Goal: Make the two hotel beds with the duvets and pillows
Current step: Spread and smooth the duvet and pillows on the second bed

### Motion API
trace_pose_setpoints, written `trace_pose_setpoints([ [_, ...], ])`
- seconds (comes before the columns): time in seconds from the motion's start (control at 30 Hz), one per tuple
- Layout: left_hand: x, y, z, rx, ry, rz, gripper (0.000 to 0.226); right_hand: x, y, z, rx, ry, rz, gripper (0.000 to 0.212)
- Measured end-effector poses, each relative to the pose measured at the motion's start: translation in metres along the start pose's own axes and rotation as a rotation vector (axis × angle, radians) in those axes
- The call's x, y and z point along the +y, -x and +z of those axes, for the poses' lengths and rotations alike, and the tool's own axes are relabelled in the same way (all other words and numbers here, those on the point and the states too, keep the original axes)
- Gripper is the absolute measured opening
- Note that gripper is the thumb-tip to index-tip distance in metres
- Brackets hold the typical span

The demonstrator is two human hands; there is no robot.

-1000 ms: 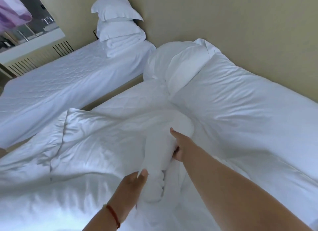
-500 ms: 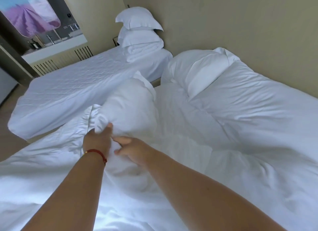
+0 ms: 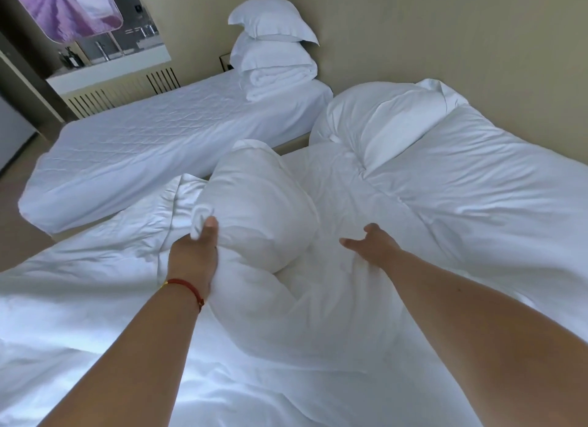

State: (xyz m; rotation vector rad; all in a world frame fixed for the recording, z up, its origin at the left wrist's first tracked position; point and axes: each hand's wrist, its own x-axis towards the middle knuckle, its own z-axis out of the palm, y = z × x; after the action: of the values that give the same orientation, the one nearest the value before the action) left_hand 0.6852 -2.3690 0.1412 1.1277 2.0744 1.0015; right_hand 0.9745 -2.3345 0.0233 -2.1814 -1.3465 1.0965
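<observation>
A white duvet (image 3: 477,210) lies rumpled over the near bed. Its middle part is bunched into a puffy fold (image 3: 261,210) that stands up from the bed. My left hand (image 3: 197,251) grips the left side of that fold, thumb on top. My right hand (image 3: 372,245) hovers just right of the fold with fingers spread, holding nothing. A pillow (image 3: 381,121) lies at the head of the near bed, against the wall. The far bed (image 3: 152,146) shows a bare quilted sheet, with two pillows (image 3: 273,22) stacked on a folded duvet (image 3: 280,79) at its head.
A beige wall (image 3: 445,28) runs along the heads of both beds. A narrow gap (image 3: 286,141) separates the beds. Beyond the far bed stand a slatted radiator cover (image 3: 121,92) and a white ledge under a framed purple picture (image 3: 70,9). Floor (image 3: 19,223) shows at left.
The rolled part of the duvet was lifted and swung left into a standing fold. My right hand let go and moved out to the right. My left hand kept its grip.
</observation>
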Motion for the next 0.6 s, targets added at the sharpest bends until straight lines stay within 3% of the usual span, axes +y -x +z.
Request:
trace_pose_setpoints([
  [0.13,0.016,-0.017,0.030,0.015,0.034,-0.033,0.075,0.022,-0.036,0.017,-0.176,0.004,0.193,0.108],
  [0.2,0.033,-0.026,0.053,0.061,0.043,-0.048,0.068,0.043,-0.032,0.040,-0.202,0.073,0.178,0.082],
  [0.27,0.058,-0.032,0.081,0.078,0.015,-0.045,0.063,0.054,-0.029,0.043,-0.128,-0.107,0.090,0.043],
  [0.33,0.094,-0.041,0.108,0.112,-0.057,-0.018,0.062,0.051,-0.033,0.006,-0.009,-0.448,0.074,0.026],
  [0.47,0.197,-0.053,0.164,0.113,-0.056,0.046,0.060,0.031,-0.058,-0.136,0.429,-1.040,0.050,0.013],
  [0.6,0.306,-0.068,0.206,0.049,0.213,0.080,0.053,-0.006,-0.073,-0.274,0.725,-1.200,-0.082,0.025],
])
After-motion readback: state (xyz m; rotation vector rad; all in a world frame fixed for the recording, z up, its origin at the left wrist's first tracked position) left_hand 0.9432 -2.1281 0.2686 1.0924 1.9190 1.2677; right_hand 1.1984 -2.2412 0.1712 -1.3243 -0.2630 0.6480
